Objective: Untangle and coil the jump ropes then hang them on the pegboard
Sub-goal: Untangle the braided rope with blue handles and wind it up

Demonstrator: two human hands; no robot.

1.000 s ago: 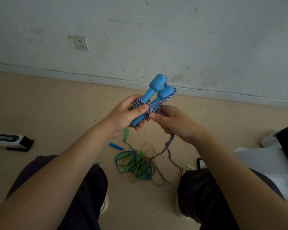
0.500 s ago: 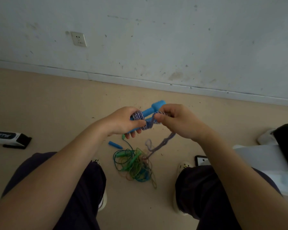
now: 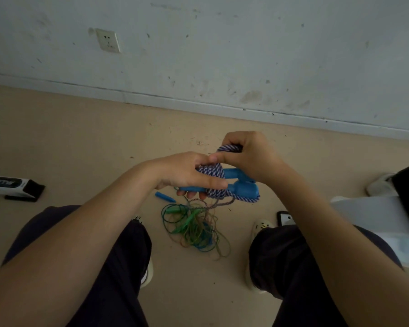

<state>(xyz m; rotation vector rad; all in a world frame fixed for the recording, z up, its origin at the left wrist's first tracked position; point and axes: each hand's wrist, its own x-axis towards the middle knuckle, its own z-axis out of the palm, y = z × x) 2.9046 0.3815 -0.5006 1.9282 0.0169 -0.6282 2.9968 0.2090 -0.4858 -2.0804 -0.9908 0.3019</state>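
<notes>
Left hand (image 3: 189, 172) clamps the blue handles (image 3: 240, 185), right hand (image 3: 248, 155) pinches the braided rope (image 3: 211, 172). My worry: wraps slipping off, trailing end snagging the floor tangle (image 3: 194, 228).

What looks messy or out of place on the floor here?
A tangled heap of thin green and blue ropes lies knotted on the floor between the person's feet, with a loose blue handle beside it. The left hand and right hand hold a braided rope wound round blue handles.
</notes>
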